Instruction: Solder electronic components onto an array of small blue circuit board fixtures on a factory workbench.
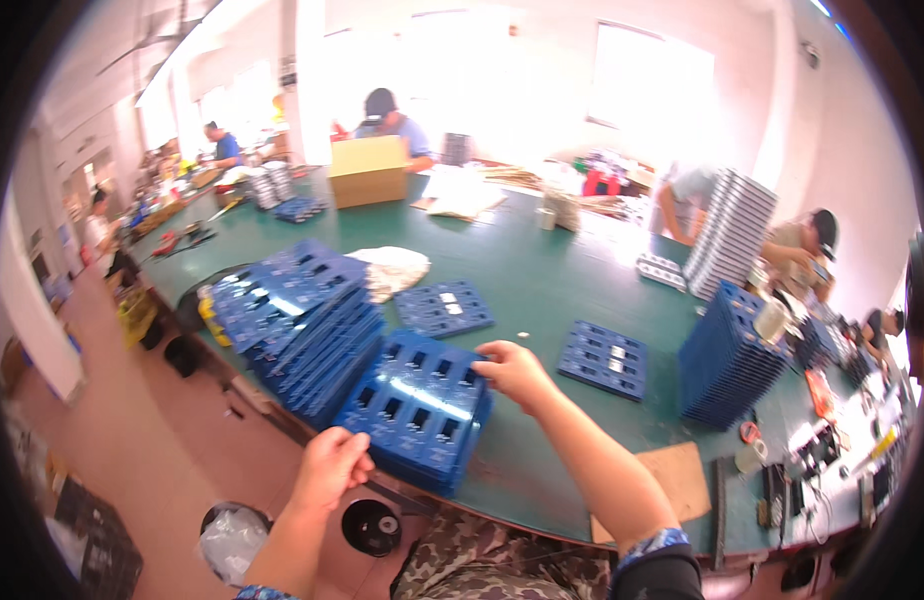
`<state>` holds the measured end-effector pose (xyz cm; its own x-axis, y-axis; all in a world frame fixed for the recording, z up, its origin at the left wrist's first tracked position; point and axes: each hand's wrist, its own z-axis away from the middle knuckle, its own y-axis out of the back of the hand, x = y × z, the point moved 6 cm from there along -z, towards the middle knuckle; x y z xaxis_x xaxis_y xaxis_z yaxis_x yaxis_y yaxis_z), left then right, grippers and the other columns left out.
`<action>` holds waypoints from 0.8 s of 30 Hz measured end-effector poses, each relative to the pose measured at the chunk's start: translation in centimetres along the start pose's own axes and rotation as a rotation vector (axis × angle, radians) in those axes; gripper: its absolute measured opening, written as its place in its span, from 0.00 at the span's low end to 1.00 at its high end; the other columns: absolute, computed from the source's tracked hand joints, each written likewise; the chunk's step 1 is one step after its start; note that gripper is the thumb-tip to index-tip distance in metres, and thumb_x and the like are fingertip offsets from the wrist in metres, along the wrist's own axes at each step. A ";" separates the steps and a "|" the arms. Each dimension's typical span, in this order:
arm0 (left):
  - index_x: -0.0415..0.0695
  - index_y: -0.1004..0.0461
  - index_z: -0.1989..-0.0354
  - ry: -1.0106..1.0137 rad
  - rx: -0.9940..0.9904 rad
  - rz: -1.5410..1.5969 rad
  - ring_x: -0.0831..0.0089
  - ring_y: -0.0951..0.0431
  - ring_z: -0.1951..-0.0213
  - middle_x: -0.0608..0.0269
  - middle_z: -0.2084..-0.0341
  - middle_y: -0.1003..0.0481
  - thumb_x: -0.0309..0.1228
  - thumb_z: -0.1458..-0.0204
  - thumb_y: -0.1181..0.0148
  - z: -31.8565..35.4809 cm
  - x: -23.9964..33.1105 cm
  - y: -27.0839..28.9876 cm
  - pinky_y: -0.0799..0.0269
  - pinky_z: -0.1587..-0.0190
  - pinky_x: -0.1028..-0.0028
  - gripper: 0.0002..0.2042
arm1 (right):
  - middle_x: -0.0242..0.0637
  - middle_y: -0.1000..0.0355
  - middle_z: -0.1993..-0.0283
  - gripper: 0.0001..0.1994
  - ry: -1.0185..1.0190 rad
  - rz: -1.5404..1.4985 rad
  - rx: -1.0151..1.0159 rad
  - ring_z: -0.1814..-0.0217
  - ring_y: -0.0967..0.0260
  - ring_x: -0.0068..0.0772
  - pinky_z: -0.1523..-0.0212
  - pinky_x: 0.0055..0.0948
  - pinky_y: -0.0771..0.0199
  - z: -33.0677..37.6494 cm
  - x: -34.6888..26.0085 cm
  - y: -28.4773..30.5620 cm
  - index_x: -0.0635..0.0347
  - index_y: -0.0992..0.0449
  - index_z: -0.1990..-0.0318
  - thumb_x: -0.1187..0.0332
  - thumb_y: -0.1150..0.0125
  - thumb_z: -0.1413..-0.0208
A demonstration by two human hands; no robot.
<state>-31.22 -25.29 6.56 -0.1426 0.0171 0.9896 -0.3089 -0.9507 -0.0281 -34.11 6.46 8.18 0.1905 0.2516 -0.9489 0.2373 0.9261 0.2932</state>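
A stack of blue rectangular panels with rows of dark cut-outs stands in front of me at the table's near edge. On its top lies a blue panel (414,398). My right hand (517,374) is closed on that panel's right edge, thumb and fingers at the rim. At the near left corner is my left hand (334,468), its fingers curled together; whether they grip the edge is hidden. Directly left leans a taller, fanned pile of similar blue panels (317,320). Single blue panels lie flat behind the stack (444,307) and to its right (604,358).
The green table (542,275) stretches away from me. A tall blue stack (730,355) and a silver-grey stack (732,225) rise at the right. Cardboard (672,485) lies by my right forearm. An open carton (369,172) stands farther back. Several people work around the table.
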 end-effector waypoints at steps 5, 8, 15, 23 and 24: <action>0.44 0.31 0.73 -0.014 0.003 -0.015 0.82 0.31 0.84 0.65 0.84 0.27 0.34 0.42 0.42 0.7 -0.4 -0.2 0.38 0.83 0.84 0.10 | 0.40 0.25 0.64 0.28 0.215 0.303 0.117 0.61 0.27 0.33 0.58 0.33 0.27 1.3 -0.6 0.4 0.62 0.31 0.42 0.57 0.35 0.47; 0.44 0.32 0.74 -0.109 0.084 -0.018 0.83 0.32 0.84 0.64 0.83 0.27 0.31 0.42 0.44 2.9 -0.1 -0.5 0.39 0.83 0.84 0.09 | 0.46 0.23 0.62 0.27 0.214 0.338 0.136 0.57 0.25 0.47 0.53 0.41 0.28 3.4 0.1 1.8 0.61 0.32 0.41 0.54 0.39 0.45; 0.38 0.26 0.67 -0.230 -0.563 -0.181 0.81 0.26 0.76 0.63 0.77 0.24 0.24 0.47 0.39 9.3 -3.1 -12.1 0.30 0.72 0.80 0.03 | 0.49 0.24 0.54 0.23 0.005 0.471 0.384 0.49 0.27 0.46 0.46 0.39 0.29 7.9 8.6 16.0 0.64 0.24 0.51 0.54 0.40 0.46; 0.40 0.23 0.65 -0.439 -0.814 -0.371 0.74 0.24 0.74 0.62 0.74 0.24 0.30 0.46 0.39 7.0 -3.8 -21.5 0.29 0.69 0.76 0.06 | 0.51 0.25 0.49 0.30 -0.425 0.577 0.729 0.46 0.27 0.47 0.47 0.38 0.27 4.4 13.6 26.5 0.66 0.23 0.52 0.49 0.32 0.57; 0.40 0.23 0.64 -0.376 -0.864 -0.381 0.73 0.24 0.74 0.61 0.73 0.24 0.30 0.45 0.39 6.6 -4.4 -21.9 0.29 0.68 0.76 0.06 | 0.51 0.25 0.49 0.30 -0.422 0.574 0.714 0.46 0.27 0.47 0.47 0.38 0.27 3.8 13.2 26.6 0.66 0.23 0.52 0.49 0.32 0.57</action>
<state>-17.59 -6.57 3.73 0.3660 0.0320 0.9301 -0.8673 -0.3505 0.3534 -21.67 33.37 3.88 0.7438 0.3585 -0.5641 0.4928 0.2760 0.8252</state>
